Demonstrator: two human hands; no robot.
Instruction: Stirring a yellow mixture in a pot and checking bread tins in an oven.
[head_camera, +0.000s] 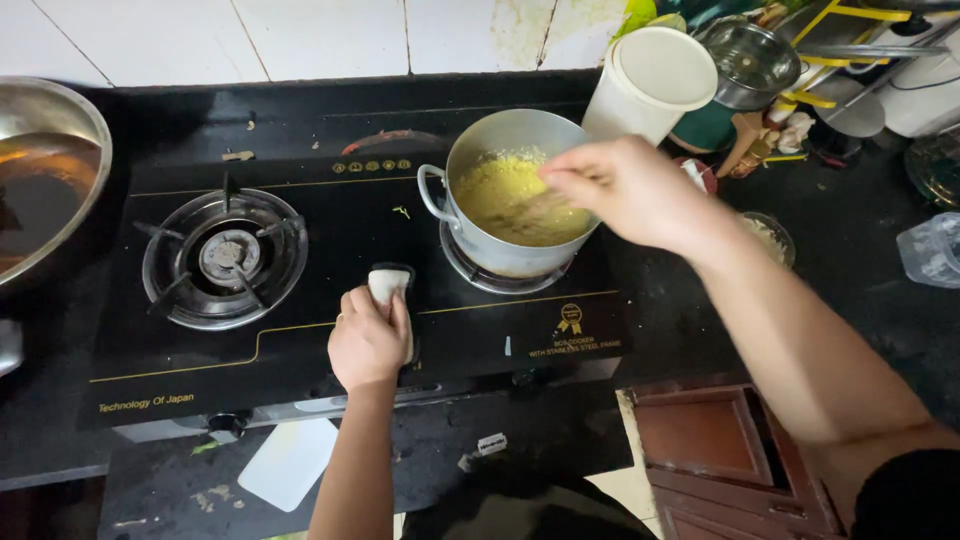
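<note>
A metal pot (470, 150) of yellow mush (505, 195) sits on the right burner of a black glass gas stove (330, 300). My right hand (630, 190) hovers over the pot's rim with fingers pinched on a thin stirring utensil that is blurred in the mush. My left hand (368, 340) rests on the stove's middle, closed around a small white cloth (388, 282) that sticks out above the fingers.
The left burner (224, 258) is bare. A large metal bowl (50, 130) of dark liquid stands at far left. Behind the pot are a white lidded container (650, 85), a steel pot (752, 62) and clutter. A white board (290, 462) lies below the stove.
</note>
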